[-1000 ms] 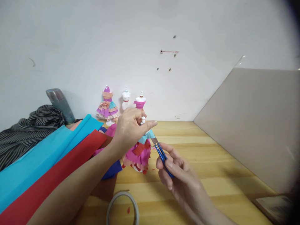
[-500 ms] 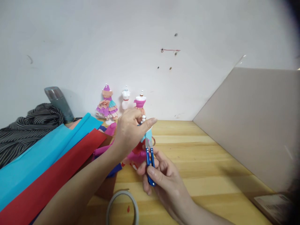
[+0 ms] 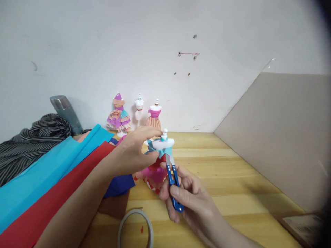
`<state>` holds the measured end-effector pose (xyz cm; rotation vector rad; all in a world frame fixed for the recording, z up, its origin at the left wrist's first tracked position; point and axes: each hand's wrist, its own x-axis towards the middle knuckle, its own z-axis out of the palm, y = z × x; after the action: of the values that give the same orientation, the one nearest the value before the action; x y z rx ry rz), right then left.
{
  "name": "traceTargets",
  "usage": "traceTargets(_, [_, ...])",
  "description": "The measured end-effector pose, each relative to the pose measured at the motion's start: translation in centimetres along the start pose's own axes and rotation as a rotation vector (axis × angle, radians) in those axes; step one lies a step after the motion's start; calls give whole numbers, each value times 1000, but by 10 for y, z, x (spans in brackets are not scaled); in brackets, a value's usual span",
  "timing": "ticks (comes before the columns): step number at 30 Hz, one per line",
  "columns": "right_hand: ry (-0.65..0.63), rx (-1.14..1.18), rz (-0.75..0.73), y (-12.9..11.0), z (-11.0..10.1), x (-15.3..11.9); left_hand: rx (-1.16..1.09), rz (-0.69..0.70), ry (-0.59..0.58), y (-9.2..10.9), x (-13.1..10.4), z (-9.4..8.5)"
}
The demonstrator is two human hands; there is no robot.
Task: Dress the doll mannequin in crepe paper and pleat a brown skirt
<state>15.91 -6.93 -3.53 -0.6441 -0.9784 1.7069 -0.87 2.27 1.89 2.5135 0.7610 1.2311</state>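
Short of the far edge of the surface (image 3: pixel 230 179), the dressed mannequin (image 3: pixel 154 171) is leaning rightward between the loosely spread left hand (image 3: pixel 133 148) (nearer its neck) and the right hand (image 3: pixel 190 194), gripping blue snips (image 3: pixel 171 178).

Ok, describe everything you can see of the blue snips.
The blue snips have two silver, metal-looking blades on slim, glossy blue arms with a gap between, pale rivet-like dots near the blades and one at the rounded base. They slant upward in the right hand, thumb across the lower handle and fingers behind. The blades point at the light-blue piece on the dressed mannequin; whether they touch or cut it is unclear.
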Motion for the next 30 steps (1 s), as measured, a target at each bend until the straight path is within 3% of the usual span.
traceTargets(3, [16, -89, -21, 2, -4, 2, 24, 30, -24, -4, -3, 1])
traceTargets(13, [28, -401, -56, -2, -11, 9, -48, -73, -20, -7, -4, 10])
traceTargets(17, [68, -558, -152, -5, -13, 10, -63, -24, -40, -10, -7, 9])
traceTargets(24, [181, -1026, -401, -6, -34, 6, -32, 4, 22, -13, -6, 15])
traceTargets(27, [197, -1034, -417, -8, -36, 5, -23, 19, 28, -13, -6, 16])
traceTargets(30, [152, -907, -310, -10, -36, 2, -9, 25, 30, -14, -5, 16])
